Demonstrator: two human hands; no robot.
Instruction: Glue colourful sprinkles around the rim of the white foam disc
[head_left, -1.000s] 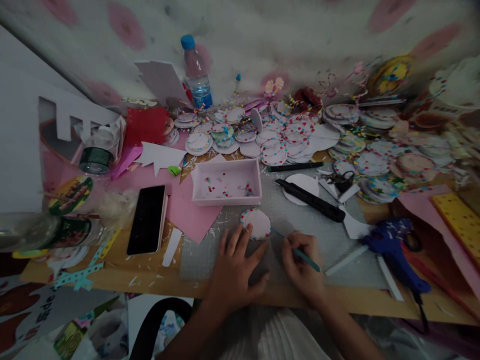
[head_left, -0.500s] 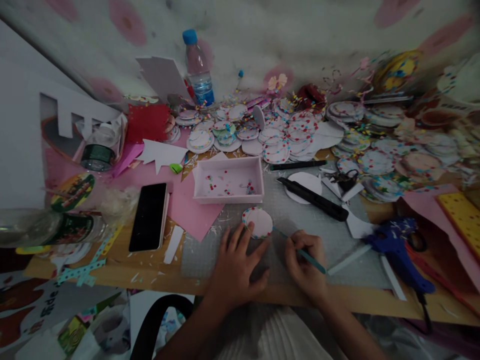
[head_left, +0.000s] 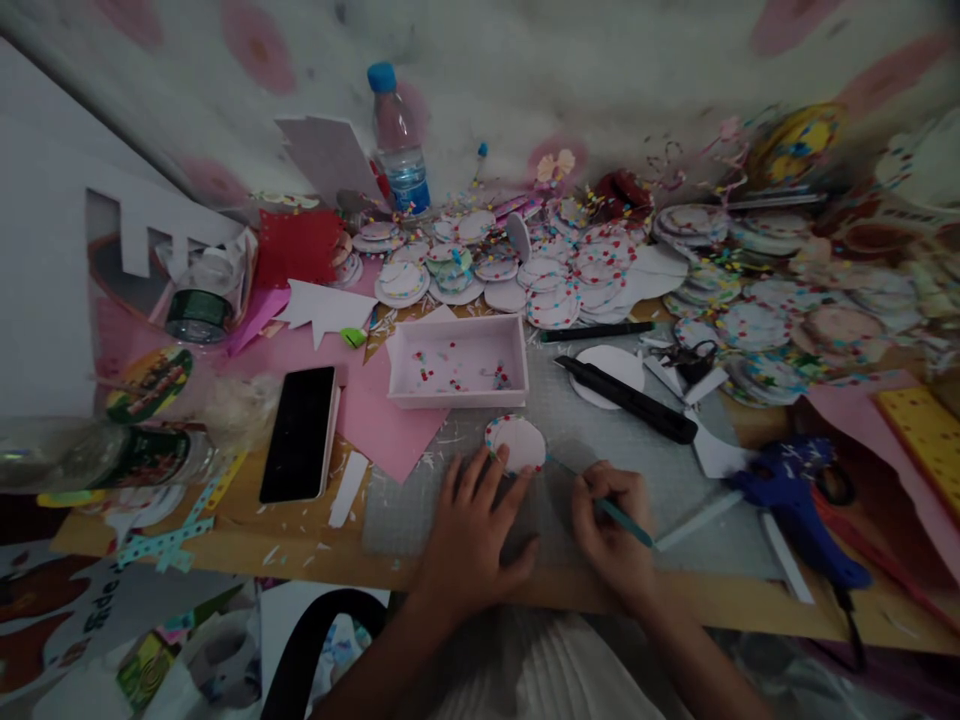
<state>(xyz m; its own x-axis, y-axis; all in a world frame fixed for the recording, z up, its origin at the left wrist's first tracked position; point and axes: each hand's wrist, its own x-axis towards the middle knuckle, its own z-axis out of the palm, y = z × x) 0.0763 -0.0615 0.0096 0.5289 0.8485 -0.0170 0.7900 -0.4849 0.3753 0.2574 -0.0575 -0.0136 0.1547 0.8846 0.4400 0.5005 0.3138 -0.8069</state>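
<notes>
Left hand (head_left: 469,535) spread flat, fingertips pinning round confetti-edged disc (head_left: 515,445) on surface; right hand (head_left: 609,530) pinching teal pick (head_left: 600,500), tip at disc rim. Edge detailing underway; needs steady disc.

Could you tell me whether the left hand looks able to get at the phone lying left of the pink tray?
Probably yes. The left hand rests flat near the round disc, and between it and the phone lie only flat pink paper and small scraps.
</notes>
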